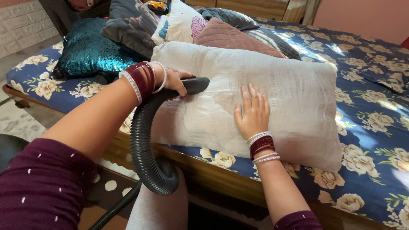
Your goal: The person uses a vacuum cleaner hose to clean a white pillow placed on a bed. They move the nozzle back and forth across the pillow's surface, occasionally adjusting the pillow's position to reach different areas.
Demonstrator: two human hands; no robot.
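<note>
A large white pillow (pixel 294 98) lies on the bed with the blue floral sheet (pixel 375 127). My left hand (pixel 174 79) grips the dark nozzle of a vacuum hose (pixel 142 145), whose tip rests on the pillow's left part. The ribbed grey hose curves down from the nozzle over the bed's wooden edge. My right hand (pixel 253 113) lies flat on the pillow's middle, fingers spread, pressing it down. Both wrists carry red and white bangles.
Behind the pillow sits a pile of cushions: a teal sequin one (pixel 87 51), a dark one (pixel 128 23), a pink quilted one (pixel 232 38) and a white printed one (pixel 181 21). The wooden bed frame (pixel 213 174) runs along the front. A thin black cable hangs below the hose.
</note>
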